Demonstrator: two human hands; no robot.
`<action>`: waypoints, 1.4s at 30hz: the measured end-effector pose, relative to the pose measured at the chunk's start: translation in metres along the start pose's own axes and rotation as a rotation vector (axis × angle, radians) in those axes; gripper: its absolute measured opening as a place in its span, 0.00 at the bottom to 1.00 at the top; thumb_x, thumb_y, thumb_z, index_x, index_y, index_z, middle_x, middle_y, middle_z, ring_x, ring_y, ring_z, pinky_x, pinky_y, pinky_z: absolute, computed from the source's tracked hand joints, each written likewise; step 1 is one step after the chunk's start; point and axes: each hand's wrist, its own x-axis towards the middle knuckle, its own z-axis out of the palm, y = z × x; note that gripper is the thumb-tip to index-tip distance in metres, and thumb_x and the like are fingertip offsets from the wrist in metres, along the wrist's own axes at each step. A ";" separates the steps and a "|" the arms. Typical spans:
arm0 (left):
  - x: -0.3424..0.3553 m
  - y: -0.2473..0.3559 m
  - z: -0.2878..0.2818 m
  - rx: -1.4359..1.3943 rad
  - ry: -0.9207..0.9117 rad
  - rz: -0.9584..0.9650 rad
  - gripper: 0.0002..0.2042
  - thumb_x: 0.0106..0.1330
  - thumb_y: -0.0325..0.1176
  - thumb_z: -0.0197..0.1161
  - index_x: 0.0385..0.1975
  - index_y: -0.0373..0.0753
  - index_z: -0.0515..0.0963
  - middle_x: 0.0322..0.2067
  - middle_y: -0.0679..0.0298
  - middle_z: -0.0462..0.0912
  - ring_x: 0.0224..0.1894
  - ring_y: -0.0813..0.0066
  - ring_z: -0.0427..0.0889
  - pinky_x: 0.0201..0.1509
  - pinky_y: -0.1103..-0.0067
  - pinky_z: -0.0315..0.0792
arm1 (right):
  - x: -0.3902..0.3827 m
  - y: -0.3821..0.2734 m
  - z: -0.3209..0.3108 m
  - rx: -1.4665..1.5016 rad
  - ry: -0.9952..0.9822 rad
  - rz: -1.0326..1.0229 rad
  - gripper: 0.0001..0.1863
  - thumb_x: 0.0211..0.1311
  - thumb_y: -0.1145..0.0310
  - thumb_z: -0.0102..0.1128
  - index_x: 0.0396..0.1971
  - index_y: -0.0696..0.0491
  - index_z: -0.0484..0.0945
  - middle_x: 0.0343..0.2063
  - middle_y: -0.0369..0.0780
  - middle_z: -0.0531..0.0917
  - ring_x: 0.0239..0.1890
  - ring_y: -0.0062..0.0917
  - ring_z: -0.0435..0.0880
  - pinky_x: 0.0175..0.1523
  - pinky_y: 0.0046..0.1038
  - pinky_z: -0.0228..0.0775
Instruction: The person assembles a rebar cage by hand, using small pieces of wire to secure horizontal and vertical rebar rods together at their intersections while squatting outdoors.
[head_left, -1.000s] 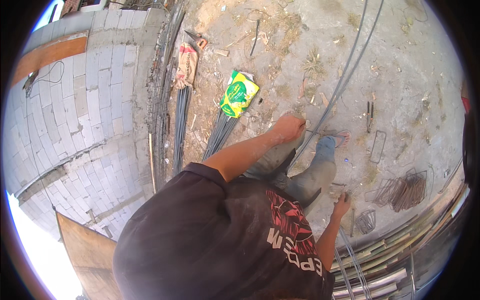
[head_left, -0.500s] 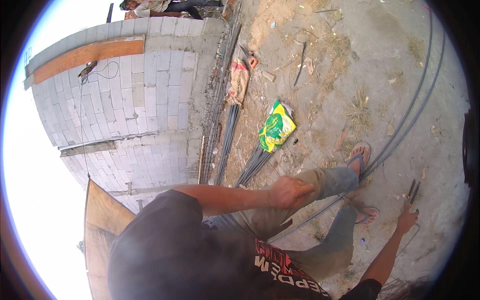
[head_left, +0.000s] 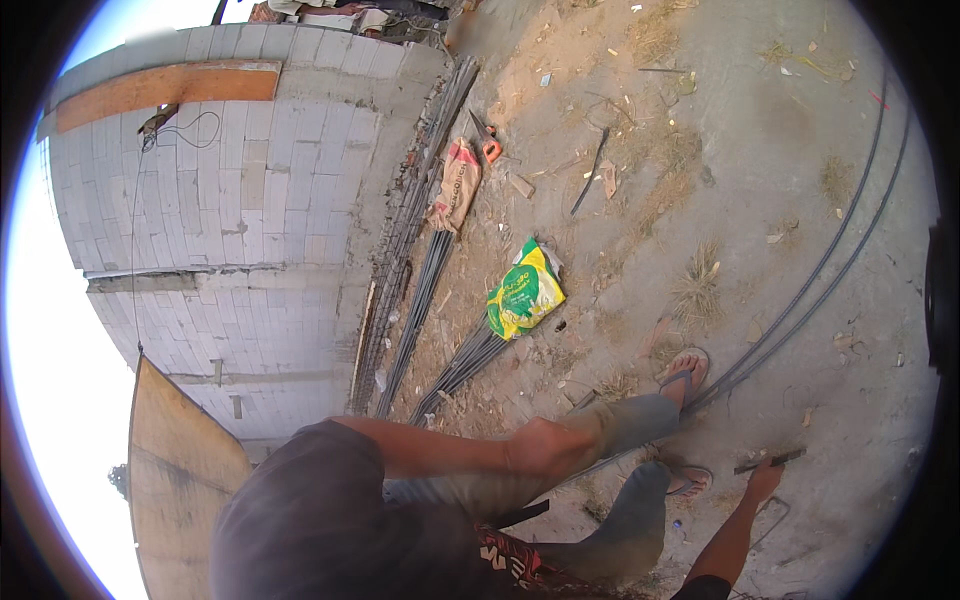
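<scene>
My right fingers (head_left: 768, 470) clasp dark pliers (head_left: 790, 457) near a bent wire loop (head_left: 769, 530); my left fingers (head_left: 560, 445) curl, contents unclear. Long bars (head_left: 821, 257) pass my foot (head_left: 685, 374).

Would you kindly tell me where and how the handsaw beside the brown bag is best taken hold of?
Probably by its orange handle, the grip coming from the picture's right. The handsaw's dark blade tapers away to the upper left, toward the long bars along the block wall, so approaching from the handle end should keep fingers off the blade.
</scene>
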 end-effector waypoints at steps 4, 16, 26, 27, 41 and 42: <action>-0.002 -0.005 0.007 -0.088 -0.008 0.004 0.09 0.61 0.35 0.59 0.40 0.44 0.78 0.25 0.57 0.81 0.27 0.54 0.82 0.30 0.63 0.75 | -0.032 -0.033 -0.030 0.453 0.075 -0.115 0.15 0.58 0.69 0.61 0.43 0.61 0.77 0.40 0.49 0.84 0.43 0.44 0.83 0.47 0.40 0.72; -0.008 0.005 0.031 -0.167 -0.222 -0.272 0.11 0.64 0.36 0.51 0.40 0.40 0.77 0.37 0.49 0.82 0.42 0.50 0.82 0.44 0.57 0.74 | -0.210 -0.289 -0.293 1.039 -0.201 -0.209 0.03 0.59 0.74 0.53 0.28 0.58 0.73 0.22 0.39 0.80 0.24 0.24 0.83 0.29 0.24 0.78; -0.010 0.065 -0.061 -0.847 0.158 -0.321 0.27 0.65 0.60 0.47 0.39 0.43 0.85 0.29 0.55 0.81 0.37 0.61 0.80 0.44 0.67 0.72 | -0.358 -0.370 -0.432 0.695 -0.758 -0.531 0.21 0.69 0.63 0.54 0.58 0.58 0.71 0.54 0.46 0.77 0.42 0.29 0.84 0.58 0.34 0.71; -0.011 0.078 -0.081 -0.930 0.186 -0.309 0.30 0.65 0.64 0.46 0.39 0.44 0.85 0.27 0.56 0.80 0.36 0.64 0.80 0.44 0.69 0.72 | -0.364 -0.376 -0.442 0.700 -0.768 -0.553 0.21 0.69 0.63 0.54 0.58 0.58 0.71 0.54 0.46 0.77 0.42 0.29 0.84 0.58 0.34 0.71; -0.059 0.276 -0.204 -1.109 0.521 -0.350 0.22 0.66 0.54 0.58 0.34 0.37 0.82 0.19 0.72 0.72 0.24 0.80 0.70 0.28 0.80 0.63 | -0.375 -0.347 -0.599 0.398 -1.189 -1.053 0.15 0.62 0.73 0.59 0.47 0.60 0.80 0.38 0.42 0.85 0.42 0.26 0.83 0.47 0.26 0.75; -0.073 0.283 -0.220 -0.963 0.527 -0.295 0.20 0.68 0.51 0.57 0.34 0.37 0.82 0.20 0.72 0.72 0.25 0.80 0.70 0.30 0.79 0.63 | -0.361 -0.349 -0.605 0.614 -1.161 -0.968 0.14 0.60 0.73 0.60 0.46 0.61 0.81 0.38 0.43 0.85 0.42 0.27 0.83 0.46 0.26 0.76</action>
